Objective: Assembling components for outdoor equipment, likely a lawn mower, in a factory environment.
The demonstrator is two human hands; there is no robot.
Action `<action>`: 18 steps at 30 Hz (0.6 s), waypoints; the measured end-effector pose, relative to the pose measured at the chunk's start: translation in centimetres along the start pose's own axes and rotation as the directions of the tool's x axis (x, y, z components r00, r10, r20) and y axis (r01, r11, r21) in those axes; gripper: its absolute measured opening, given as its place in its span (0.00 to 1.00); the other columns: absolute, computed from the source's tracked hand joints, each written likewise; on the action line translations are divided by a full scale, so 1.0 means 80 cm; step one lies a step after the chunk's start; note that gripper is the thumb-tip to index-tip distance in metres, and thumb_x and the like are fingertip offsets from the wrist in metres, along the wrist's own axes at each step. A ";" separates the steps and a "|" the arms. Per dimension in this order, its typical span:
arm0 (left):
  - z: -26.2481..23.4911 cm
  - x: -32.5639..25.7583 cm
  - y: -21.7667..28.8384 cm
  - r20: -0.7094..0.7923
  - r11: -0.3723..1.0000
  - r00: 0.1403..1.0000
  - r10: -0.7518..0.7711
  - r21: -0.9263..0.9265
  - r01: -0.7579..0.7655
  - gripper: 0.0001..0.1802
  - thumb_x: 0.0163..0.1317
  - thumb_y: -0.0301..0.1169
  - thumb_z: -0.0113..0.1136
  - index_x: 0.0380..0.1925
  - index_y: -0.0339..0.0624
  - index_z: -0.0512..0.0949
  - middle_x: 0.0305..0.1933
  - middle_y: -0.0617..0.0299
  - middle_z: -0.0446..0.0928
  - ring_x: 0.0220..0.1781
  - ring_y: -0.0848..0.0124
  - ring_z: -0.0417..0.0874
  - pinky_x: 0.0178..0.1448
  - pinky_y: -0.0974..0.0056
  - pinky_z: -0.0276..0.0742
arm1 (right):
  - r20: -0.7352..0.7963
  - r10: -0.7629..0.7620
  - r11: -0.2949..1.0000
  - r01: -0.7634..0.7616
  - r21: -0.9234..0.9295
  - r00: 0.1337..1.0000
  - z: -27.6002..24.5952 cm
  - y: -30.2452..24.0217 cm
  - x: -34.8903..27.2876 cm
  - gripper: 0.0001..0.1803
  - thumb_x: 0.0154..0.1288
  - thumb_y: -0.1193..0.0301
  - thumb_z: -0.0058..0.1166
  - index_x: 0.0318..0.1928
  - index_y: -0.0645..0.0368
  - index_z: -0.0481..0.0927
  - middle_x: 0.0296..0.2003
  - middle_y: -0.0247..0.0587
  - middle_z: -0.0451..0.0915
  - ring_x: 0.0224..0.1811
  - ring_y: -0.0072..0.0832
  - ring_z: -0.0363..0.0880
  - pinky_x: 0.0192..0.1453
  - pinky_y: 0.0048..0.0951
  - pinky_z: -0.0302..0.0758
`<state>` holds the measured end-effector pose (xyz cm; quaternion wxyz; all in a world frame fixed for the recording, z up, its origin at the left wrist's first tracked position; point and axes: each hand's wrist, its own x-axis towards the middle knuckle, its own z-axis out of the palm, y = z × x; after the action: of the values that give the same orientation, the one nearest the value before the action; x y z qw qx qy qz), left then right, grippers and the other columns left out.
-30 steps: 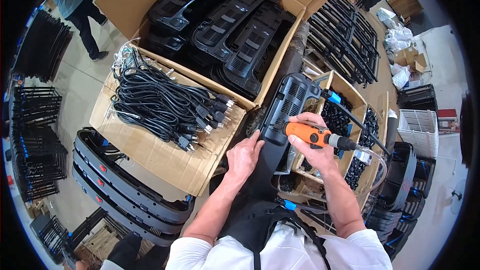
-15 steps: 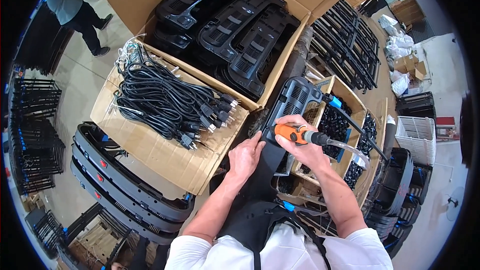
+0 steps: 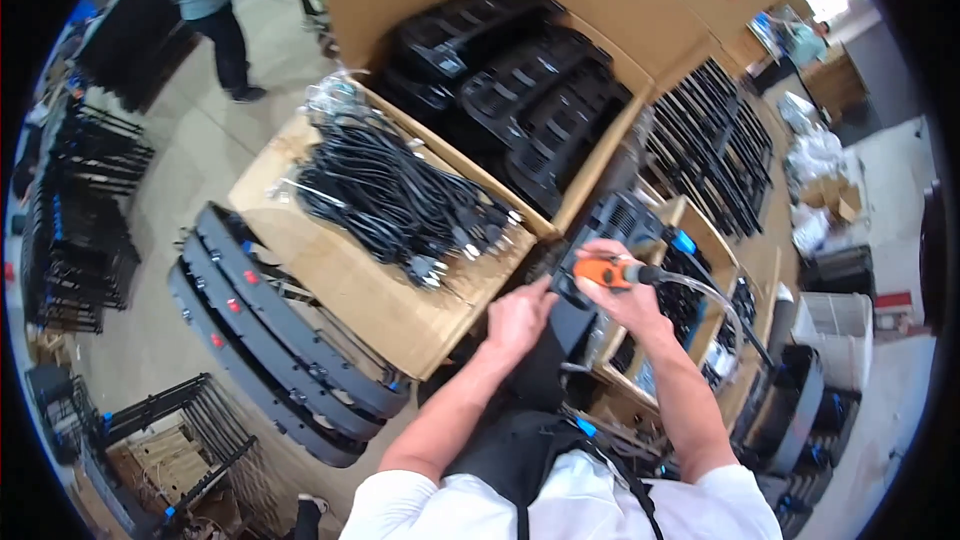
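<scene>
My right hand (image 3: 628, 296) is closed around an orange power screwdriver (image 3: 604, 271) with a clear hose trailing off to the right. Its tip points left onto a black plastic housing part (image 3: 612, 222) lying in front of me. My left hand (image 3: 516, 319) rests on the lower left end of that same black part, fingers curled on it. Both forearms come up from the lower edge over my dark apron.
A flat cardboard sheet holds a pile of black power cords (image 3: 400, 202). A large open carton (image 3: 560, 0) behind it is filled with black plastic housings. Long black curved panels (image 3: 270, 330) lie left. Small parts bins (image 3: 700, 290) sit right. Another person (image 3: 212, 0) stands far left.
My view has drifted, so everything sits a little lower and left. The screwdriver has moved left toward the part's edge and my hands are closer together.
</scene>
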<state>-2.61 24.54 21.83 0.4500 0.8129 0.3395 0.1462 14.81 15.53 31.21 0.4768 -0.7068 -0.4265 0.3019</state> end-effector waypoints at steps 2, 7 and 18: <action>0.013 -0.006 -0.012 -0.110 0.996 0.993 0.044 -0.066 -0.052 0.19 0.72 0.44 0.65 0.56 0.49 0.85 0.45 0.45 0.88 0.48 0.45 0.90 0.48 0.44 0.85 | -0.044 -0.011 0.998 0.009 -0.060 0.999 -0.004 0.003 -0.013 0.29 0.66 0.73 0.73 0.65 0.59 0.77 0.57 0.42 0.84 0.60 0.29 0.83 0.67 0.34 0.80; 0.003 -0.038 0.010 0.389 0.222 0.885 -0.257 -0.867 0.446 0.17 0.83 0.41 0.54 0.54 0.40 0.82 0.40 0.59 0.85 0.37 0.64 0.87 0.42 0.60 0.84 | -0.256 0.035 0.978 0.020 0.209 0.966 -0.023 -0.047 -0.083 0.29 0.63 0.82 0.68 0.64 0.61 0.74 0.57 0.48 0.85 0.59 0.33 0.84 0.67 0.37 0.81; 0.073 -0.154 0.065 0.567 0.013 0.808 -0.159 -0.817 0.576 0.11 0.84 0.36 0.55 0.56 0.44 0.80 0.38 0.67 0.81 0.33 0.76 0.79 0.35 0.71 0.75 | -0.314 0.007 0.902 0.130 0.412 0.950 -0.061 -0.048 -0.229 0.30 0.63 0.77 0.70 0.64 0.61 0.73 0.56 0.51 0.86 0.59 0.36 0.84 0.71 0.41 0.78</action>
<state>-6.22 10.57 23.76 0.9341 0.2042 0.2838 0.0726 9.35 -2.17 36.90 0.6900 -0.6093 -0.2927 0.2589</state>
